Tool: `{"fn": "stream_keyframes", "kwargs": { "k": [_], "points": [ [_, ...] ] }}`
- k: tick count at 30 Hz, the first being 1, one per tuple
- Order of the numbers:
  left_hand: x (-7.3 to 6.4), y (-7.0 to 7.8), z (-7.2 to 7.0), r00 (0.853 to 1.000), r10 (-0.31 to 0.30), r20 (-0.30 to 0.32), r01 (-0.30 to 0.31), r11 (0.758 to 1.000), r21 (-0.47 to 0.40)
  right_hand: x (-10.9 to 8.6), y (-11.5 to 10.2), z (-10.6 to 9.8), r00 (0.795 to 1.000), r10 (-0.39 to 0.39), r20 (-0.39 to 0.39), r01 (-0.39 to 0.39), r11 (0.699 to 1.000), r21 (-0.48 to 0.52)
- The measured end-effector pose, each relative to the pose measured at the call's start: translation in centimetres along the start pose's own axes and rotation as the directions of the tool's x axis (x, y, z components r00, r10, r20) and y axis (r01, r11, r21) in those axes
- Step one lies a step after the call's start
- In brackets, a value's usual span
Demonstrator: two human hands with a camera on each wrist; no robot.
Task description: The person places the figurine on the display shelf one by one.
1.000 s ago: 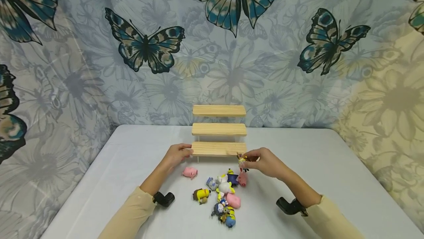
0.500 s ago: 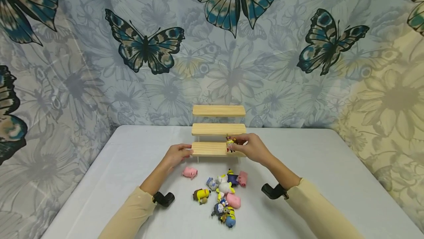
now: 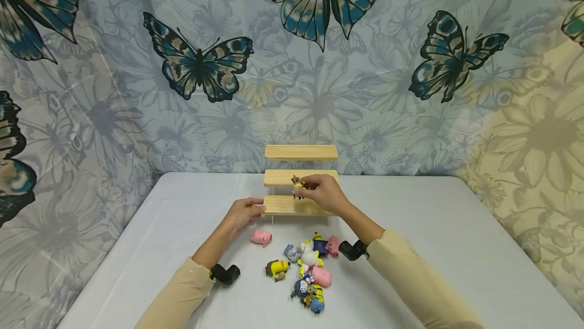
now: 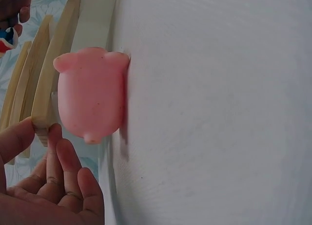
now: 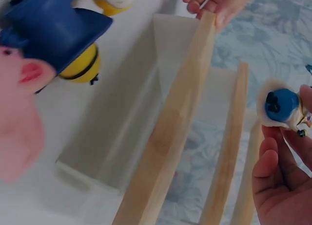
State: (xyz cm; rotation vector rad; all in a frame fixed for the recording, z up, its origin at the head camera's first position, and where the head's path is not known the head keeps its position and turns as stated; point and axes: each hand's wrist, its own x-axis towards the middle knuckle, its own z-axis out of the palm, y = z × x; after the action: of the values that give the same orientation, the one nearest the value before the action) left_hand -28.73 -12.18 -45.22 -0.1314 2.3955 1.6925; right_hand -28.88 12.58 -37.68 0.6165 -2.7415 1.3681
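Note:
A three-tier wooden display shelf (image 3: 285, 206) stands at the back of the table, its boards on pale supports. My left hand (image 3: 241, 214) pinches the left end of the lowest board between thumb and fingers. Above that board, in front of the middle tier, my right hand (image 3: 325, 192) holds a small toy figure (image 3: 297, 187) upright. The right wrist view shows the figure's blue and white underside (image 5: 282, 105). Close below the left hand lies a pink toy pig (image 3: 261, 238), large in the left wrist view (image 4: 91, 91).
Nearer the person, several small toys lie in a loose group: a second pink pig (image 3: 321, 276), a reddish-pink pig (image 3: 333, 246), a white-and-yellow figure (image 3: 311, 258), and a brown-and-yellow figure (image 3: 277, 269) to the left. A butterfly-printed cloth (image 3: 319, 101) hangs behind the table.
My right hand has lifted the figure from beside the shelf's lower right corner, moving left and up over the lowest board. The left hand has stayed on the board's end.

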Motion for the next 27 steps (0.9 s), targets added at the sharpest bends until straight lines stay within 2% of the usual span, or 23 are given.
{"fn": "stream_keyframes", "kwargs": {
  "k": [6,15,27],
  "points": [
    [0.0,0.1,0.0,1.000,-0.008,-0.002,0.008,1.000,-0.002,1.2,-0.5,0.9,1.000,-0.004,-0.029,0.004,1.000,0.004],
    [0.1,-0.1,0.0,1.000,0.001,0.002,-0.001,1.000,0.001,2.1,-0.6,3.1,1.000,0.018,-0.003,-0.018,0.999,-0.037],
    [0.2,-0.1,0.0,1.000,-0.002,0.003,0.002,1.000,-0.026,2.4,-0.7,5.8,0.999,-0.027,0.031,0.031,0.988,-0.153]
  ]
}}
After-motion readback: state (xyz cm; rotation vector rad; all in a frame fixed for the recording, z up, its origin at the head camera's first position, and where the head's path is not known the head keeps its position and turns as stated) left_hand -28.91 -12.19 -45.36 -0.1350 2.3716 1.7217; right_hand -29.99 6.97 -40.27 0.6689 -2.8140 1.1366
